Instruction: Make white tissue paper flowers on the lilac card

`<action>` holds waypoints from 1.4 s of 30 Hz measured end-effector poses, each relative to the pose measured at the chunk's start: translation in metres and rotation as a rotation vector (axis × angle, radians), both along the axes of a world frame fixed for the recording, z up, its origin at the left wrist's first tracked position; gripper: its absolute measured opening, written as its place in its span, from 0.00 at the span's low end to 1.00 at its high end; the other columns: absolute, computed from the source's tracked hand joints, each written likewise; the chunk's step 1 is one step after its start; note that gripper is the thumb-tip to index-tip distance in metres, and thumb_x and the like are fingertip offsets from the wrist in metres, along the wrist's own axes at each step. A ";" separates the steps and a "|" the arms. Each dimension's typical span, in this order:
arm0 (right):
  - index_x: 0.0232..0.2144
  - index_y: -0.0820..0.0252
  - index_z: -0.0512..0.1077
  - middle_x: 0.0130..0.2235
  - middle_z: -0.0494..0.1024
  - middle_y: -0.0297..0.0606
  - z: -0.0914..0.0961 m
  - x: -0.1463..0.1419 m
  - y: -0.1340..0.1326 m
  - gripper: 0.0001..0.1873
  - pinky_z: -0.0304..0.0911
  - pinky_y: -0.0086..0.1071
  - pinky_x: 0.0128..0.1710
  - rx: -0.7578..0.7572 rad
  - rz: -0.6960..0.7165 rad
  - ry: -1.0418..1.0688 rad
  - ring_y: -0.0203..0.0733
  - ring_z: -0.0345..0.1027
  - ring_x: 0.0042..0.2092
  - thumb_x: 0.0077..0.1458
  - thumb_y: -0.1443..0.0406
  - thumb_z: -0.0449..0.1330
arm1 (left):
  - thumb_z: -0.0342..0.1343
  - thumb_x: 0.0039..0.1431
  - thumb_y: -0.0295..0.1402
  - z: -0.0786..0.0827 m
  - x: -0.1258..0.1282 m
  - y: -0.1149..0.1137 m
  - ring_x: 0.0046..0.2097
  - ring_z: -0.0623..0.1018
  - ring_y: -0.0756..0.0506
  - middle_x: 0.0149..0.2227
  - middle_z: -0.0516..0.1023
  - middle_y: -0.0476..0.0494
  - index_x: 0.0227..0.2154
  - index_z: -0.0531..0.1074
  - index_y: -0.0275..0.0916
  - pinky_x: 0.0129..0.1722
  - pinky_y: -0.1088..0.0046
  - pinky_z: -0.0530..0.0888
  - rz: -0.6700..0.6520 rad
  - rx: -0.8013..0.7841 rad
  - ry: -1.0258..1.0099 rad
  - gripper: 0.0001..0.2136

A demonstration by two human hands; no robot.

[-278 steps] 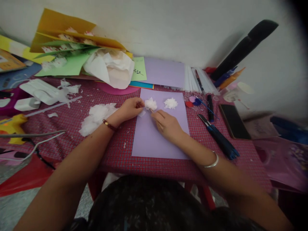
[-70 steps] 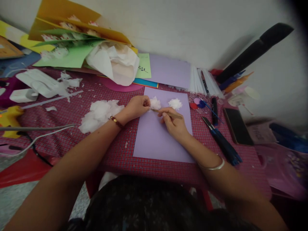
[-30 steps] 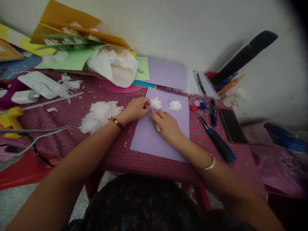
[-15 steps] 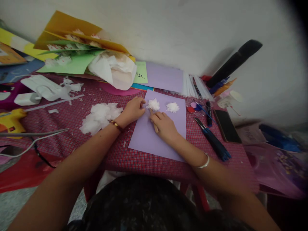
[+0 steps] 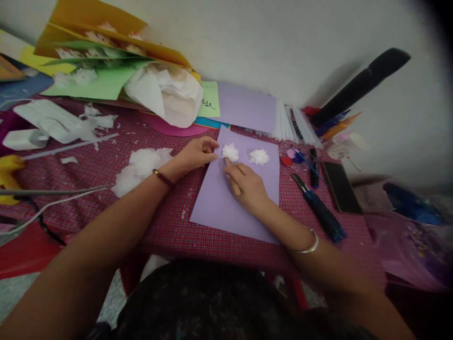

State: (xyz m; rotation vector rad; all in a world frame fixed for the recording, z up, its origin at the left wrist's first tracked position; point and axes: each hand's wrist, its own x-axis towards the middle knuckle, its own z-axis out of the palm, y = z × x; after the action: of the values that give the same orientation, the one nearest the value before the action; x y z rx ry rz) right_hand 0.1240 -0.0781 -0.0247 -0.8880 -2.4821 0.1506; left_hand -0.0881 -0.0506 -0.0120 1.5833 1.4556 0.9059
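Two white paper flowers lie on a sheet of purple paper (image 5: 226, 203): a left flower (image 5: 230, 152) and a right flower (image 5: 259, 157). My right hand (image 5: 249, 186) grips a flat wooden stick (image 5: 236, 188). Its upper end meets the lower edge of the left flower. My left hand (image 5: 198, 153) is at the paper's left edge with thumb and fingers apart and nothing between them, just short of the same flower. A heap of thin white paper pieces (image 5: 138, 167) sits left of that wrist.
Right of the sheet lie a blue utility knife (image 5: 320, 208) with its blade out, a marker (image 5: 314, 167) and a phone (image 5: 341, 186). Clear glue sticks (image 5: 286, 123) rest by the wall. Far left are a yellow glue gun (image 5: 9, 177), cables and a white adapter (image 5: 49, 118).
My left fingers have drawn slightly away from the left flower. The stick stays in my right hand, its end at the flower's lower edge. The view has shifted a little.
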 end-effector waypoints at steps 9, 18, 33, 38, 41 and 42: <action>0.48 0.62 0.75 0.39 0.77 0.46 -0.006 -0.001 0.006 0.17 0.67 0.38 0.38 0.036 -0.023 -0.028 0.46 0.69 0.39 0.66 0.68 0.48 | 0.53 0.55 0.24 0.001 0.015 -0.013 0.26 0.64 0.50 0.24 0.66 0.52 0.43 0.70 0.37 0.29 0.72 0.58 -0.047 0.166 0.387 0.12; 0.51 0.63 0.73 0.42 0.78 0.48 -0.006 -0.002 0.007 0.17 0.65 0.39 0.40 0.026 0.002 -0.097 0.46 0.67 0.40 0.66 0.68 0.48 | 0.50 0.50 0.21 0.003 0.018 -0.020 0.25 0.65 0.49 0.23 0.65 0.54 0.40 0.66 0.38 0.28 0.72 0.60 0.028 0.120 0.379 0.13; 0.47 0.62 0.75 0.42 0.77 0.46 0.004 -0.003 0.004 0.15 0.64 0.37 0.42 -0.034 0.034 -0.102 0.44 0.66 0.40 0.66 0.67 0.50 | 0.52 0.57 0.24 -0.011 0.020 -0.003 0.44 0.73 0.41 0.39 0.77 0.40 0.37 0.75 0.35 0.47 0.63 0.70 -0.088 0.463 0.687 0.08; 0.49 0.59 0.75 0.44 0.79 0.44 0.002 0.001 0.005 0.16 0.67 0.38 0.43 -0.101 0.019 0.066 0.44 0.71 0.43 0.66 0.66 0.49 | 0.53 0.55 0.23 -0.013 0.020 0.002 0.40 0.73 0.43 0.34 0.75 0.41 0.30 0.73 0.36 0.43 0.65 0.70 -0.075 0.448 0.646 0.05; 0.48 0.58 0.75 0.43 0.80 0.42 0.005 0.005 0.003 0.16 0.69 0.38 0.45 -0.181 0.028 0.238 0.42 0.73 0.44 0.66 0.64 0.49 | 0.52 0.54 0.23 -0.012 0.019 0.002 0.40 0.73 0.43 0.34 0.75 0.42 0.29 0.73 0.36 0.43 0.65 0.70 -0.079 0.456 0.633 0.06; 0.47 0.57 0.75 0.42 0.80 0.41 0.007 0.007 0.002 0.16 0.69 0.37 0.44 -0.217 0.020 0.317 0.41 0.74 0.43 0.66 0.63 0.49 | 0.52 0.54 0.23 -0.013 0.019 0.002 0.40 0.73 0.42 0.34 0.75 0.42 0.30 0.73 0.36 0.43 0.65 0.69 -0.083 0.460 0.627 0.06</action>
State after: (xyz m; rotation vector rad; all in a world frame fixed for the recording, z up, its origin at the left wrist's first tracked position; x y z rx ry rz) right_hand 0.1310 -0.0760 -0.0175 -0.8510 -2.2061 0.5340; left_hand -0.0688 -0.0485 -0.0247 2.4089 1.6478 0.7618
